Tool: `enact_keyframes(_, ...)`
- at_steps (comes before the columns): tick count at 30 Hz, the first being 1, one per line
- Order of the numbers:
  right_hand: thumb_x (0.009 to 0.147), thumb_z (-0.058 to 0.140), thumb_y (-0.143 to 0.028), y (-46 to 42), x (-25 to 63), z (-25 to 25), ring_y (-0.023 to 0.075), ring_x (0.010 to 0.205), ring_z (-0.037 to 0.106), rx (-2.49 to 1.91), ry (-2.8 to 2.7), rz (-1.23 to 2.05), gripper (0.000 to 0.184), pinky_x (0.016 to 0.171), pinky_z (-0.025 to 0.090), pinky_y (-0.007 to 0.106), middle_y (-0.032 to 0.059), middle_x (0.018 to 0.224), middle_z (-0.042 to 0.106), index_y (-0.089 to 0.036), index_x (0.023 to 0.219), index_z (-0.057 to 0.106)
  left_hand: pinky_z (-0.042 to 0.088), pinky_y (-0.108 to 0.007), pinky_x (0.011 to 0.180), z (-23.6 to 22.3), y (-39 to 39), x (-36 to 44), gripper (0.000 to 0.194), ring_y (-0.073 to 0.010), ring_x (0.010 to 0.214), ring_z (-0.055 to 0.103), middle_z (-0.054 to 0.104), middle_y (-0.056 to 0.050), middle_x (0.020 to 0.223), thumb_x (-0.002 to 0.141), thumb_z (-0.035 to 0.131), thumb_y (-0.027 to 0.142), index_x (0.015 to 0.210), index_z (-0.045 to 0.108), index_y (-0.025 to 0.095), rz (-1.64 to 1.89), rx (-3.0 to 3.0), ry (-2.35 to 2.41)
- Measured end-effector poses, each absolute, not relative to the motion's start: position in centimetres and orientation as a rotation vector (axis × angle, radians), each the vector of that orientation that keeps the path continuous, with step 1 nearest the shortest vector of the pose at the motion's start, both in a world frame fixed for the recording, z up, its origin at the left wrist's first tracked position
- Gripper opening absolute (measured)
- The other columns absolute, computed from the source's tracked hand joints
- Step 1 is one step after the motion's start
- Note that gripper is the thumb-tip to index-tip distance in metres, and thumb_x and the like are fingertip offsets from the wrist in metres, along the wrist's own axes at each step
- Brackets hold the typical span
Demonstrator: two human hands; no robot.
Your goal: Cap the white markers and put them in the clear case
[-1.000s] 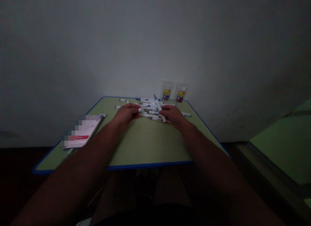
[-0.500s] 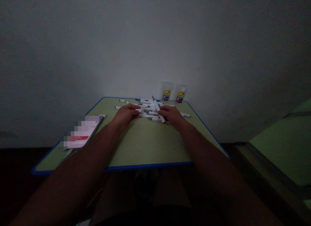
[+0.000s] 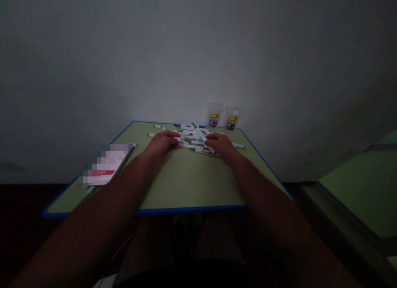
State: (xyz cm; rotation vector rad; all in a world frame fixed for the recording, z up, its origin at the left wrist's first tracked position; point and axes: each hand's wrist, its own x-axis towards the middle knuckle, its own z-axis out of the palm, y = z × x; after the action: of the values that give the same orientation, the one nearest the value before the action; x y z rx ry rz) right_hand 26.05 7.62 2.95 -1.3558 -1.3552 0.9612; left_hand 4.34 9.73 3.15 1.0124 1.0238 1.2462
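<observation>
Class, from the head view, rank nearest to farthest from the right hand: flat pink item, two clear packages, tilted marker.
1. Tilted marker: in the right hand.
2. Left clear package and right clear package: beyond the hand, near the wall; too close to call.
3. Flat pink item: left, on the table.

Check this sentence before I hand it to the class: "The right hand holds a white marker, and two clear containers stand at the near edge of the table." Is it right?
Not entirely. The head view shows the two clear containers at the far edge of the table, by the wall. The right hand does hold a white marker.
</observation>
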Motion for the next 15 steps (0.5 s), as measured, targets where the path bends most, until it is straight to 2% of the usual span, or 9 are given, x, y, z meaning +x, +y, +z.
enact_keyframes(9,0.069,0.067,-0.015,7.21,25.76,3.43,0.0105,0.05,0.055,-1.307,-1.287,0.969,0.012,0.045,0.044,0.023,-0.0004,0.066,0.063,-0.017,0.08,0.063,0.051,-0.023,0.059,3.11,9.84,4.32,0.022,-0.0126,0.062,0.059,0.064,-0.005,0.072,0.062,0.058,-0.006,0.067,0.064,0.014,1.252,1.028,1.021)
enact_keyframes(15,0.066,0.07,-0.017,7.26,25.77,3.41,0.0092,0.053,0.055,-1.264,-1.214,0.905,0.018,0.049,0.048,0.023,-0.0009,0.071,0.065,-0.016,0.083,0.064,0.051,-0.024,0.06,3.0,9.92,4.28,0.021,-0.012,0.062,0.059,0.063,-0.004,0.07,0.063,0.059,-0.006,0.067,0.063,0.015,1.252,1.04,1.018)
